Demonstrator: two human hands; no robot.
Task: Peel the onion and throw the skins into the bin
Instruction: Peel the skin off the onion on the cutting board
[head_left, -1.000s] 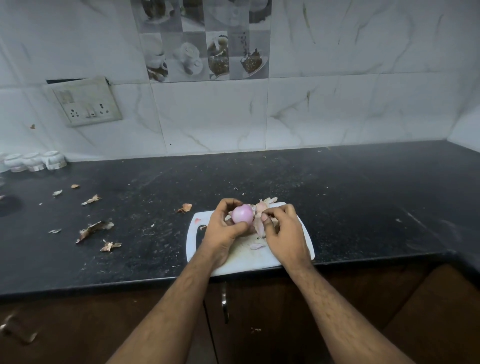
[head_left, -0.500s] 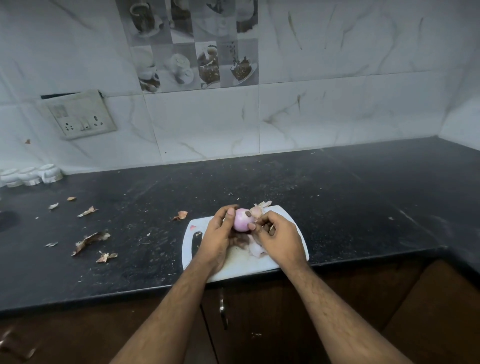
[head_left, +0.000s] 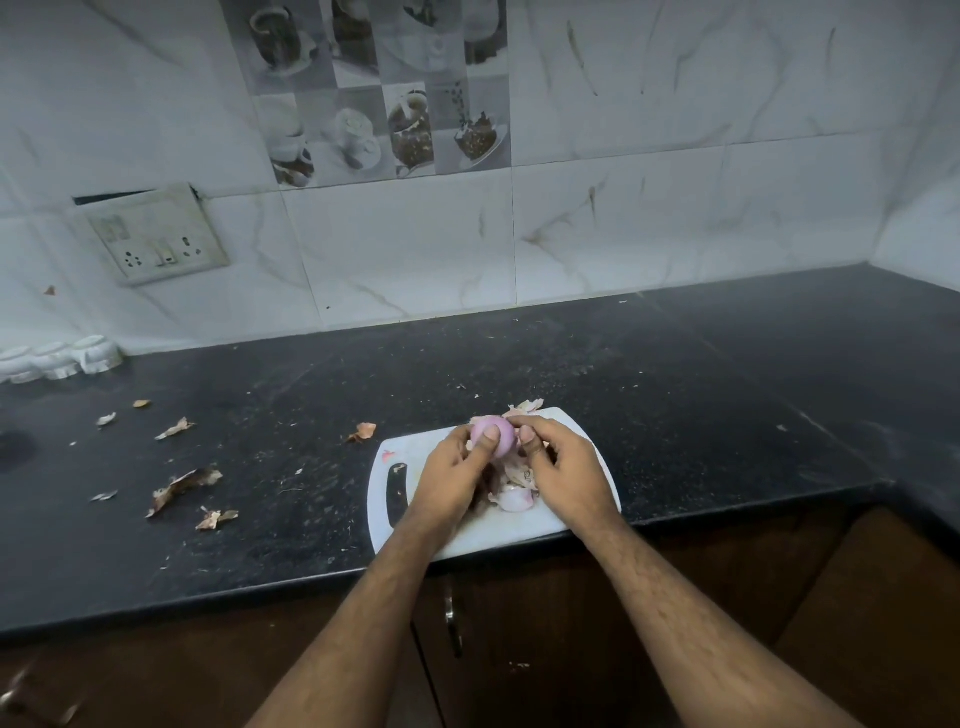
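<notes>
left hand (head_left: 452, 470) grip cups onion (head_left: 493, 435), right hand (head_left: 563, 467) pinches its far side, above board (head_left: 382, 512). loose skins (head_left: 511, 483) under grip. peeled bulb looks firm, slick; take skin edge.

Black speckled tabletop (head_left: 597, 364) along tiled wall, turning corner at right. White cutting board (head_left: 400, 462) at front edge, slightly overhanging. Dry onion skin scraps (head_left: 182, 483) scattered on left part; one scrap (head_left: 363, 431) just beside board's far left corner. White containers (head_left: 57, 358) far left against wall.
</notes>
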